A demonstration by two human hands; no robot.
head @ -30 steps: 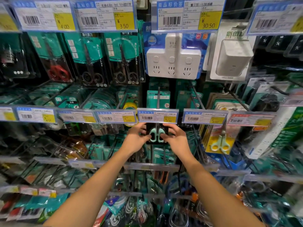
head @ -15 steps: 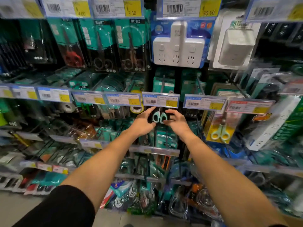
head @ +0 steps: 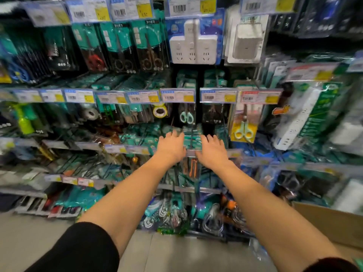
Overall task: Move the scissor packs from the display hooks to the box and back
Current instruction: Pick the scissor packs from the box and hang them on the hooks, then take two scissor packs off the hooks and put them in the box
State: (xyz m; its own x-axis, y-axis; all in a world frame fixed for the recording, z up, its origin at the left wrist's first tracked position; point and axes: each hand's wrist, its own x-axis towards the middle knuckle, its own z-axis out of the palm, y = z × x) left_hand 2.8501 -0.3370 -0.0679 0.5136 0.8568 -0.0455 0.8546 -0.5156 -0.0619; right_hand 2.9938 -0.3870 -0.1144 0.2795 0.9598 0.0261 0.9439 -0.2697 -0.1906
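Left hand (head: 172, 143): fingers spread, reaching at teal packs (head: 191, 137) on a hook
Right hand (head: 211, 147): fingers spread, beside the same packs
Scissor pack (head: 186, 116): hangs above both hands
Box (head: 330, 222): low right

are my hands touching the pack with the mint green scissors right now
Apart. In the head view the mint green scissor pack hangs on its hook above; left hand and right hand sit lower, with display between.
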